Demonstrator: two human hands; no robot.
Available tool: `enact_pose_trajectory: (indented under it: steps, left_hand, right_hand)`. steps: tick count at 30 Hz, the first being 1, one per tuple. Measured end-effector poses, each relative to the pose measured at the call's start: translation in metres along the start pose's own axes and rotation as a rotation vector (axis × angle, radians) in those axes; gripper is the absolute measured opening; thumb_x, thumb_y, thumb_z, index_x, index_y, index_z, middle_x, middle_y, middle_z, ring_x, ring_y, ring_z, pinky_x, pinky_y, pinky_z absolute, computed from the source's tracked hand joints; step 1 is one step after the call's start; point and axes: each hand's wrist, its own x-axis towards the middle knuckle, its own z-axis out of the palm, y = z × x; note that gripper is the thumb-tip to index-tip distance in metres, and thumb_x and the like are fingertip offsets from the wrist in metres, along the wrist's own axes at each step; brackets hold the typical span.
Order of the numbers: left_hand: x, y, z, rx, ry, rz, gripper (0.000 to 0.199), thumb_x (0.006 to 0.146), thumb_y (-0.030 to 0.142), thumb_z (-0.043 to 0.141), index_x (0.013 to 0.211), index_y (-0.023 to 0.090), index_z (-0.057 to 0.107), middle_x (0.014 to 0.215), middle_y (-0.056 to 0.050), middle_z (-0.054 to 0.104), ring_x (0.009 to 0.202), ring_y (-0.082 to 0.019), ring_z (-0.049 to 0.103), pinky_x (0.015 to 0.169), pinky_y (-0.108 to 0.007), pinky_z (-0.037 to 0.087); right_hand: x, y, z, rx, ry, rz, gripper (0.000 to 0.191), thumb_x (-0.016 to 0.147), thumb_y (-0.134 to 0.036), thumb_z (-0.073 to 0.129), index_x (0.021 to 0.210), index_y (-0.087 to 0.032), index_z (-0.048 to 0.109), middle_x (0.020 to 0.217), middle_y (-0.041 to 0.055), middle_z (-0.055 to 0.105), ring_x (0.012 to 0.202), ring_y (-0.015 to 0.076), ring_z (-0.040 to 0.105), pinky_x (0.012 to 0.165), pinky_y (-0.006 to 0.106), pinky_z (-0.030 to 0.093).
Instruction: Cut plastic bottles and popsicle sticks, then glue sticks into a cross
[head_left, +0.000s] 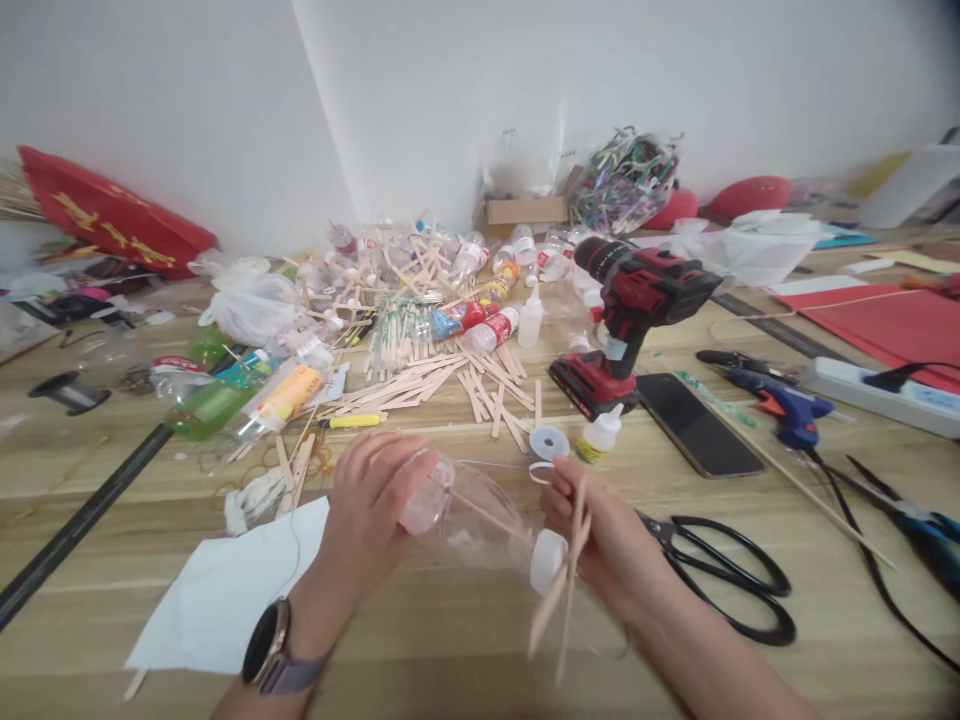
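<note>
My left hand is wrapped round the base of a clear plastic bottle, which lies tilted above the table. A thin tan strip runs lengthwise inside the bottle. Its white cap points toward my right hand. At the cap end, flat wooden sticks cross each other, and my right fingers are curled against them. A thin white ring shows by those fingertips; whether they touch it I cannot tell. Just behind is a grey roll of tape.
A red cordless drill, a glue bottle and a phone stand or lie beyond my right hand. Black scissors lie right. Loose wooden sticks and plastic bottles fill the back. White paper lies left.
</note>
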Motion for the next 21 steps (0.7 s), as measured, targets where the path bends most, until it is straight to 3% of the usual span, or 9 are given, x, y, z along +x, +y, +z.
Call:
enact_pose_trajectory:
  steps: [8,21]
  left_hand:
    - [-0.004,-0.005,0.0,0.017,-0.022,0.012,0.045,0.088,0.012,0.056,0.13,0.024,0.049,0.12,-0.013,0.065,0.116,-0.031,0.054,0.102,-0.057,0.039]
    - [-0.01,-0.031,-0.019,0.068,0.063,-0.115,0.049,0.084,0.016,0.06,0.13,0.027,0.047,0.12,-0.01,0.064,0.115,-0.03,0.056,0.103,-0.054,0.04]
  right_hand:
    - [0.0,-0.008,-0.003,0.001,-0.007,-0.025,0.051,0.06,-0.05,0.087,0.056,-0.018,0.047,0.046,-0.0089,0.038,0.039,0.0028,0.023,0.037,0.017,0.019]
    - [0.005,-0.055,-0.027,0.268,0.145,-0.217,0.049,0.057,-0.027,0.09,0.058,-0.021,0.042,0.046,-0.0118,0.035,0.035,0.002,0.023,0.03,0.015,0.026]
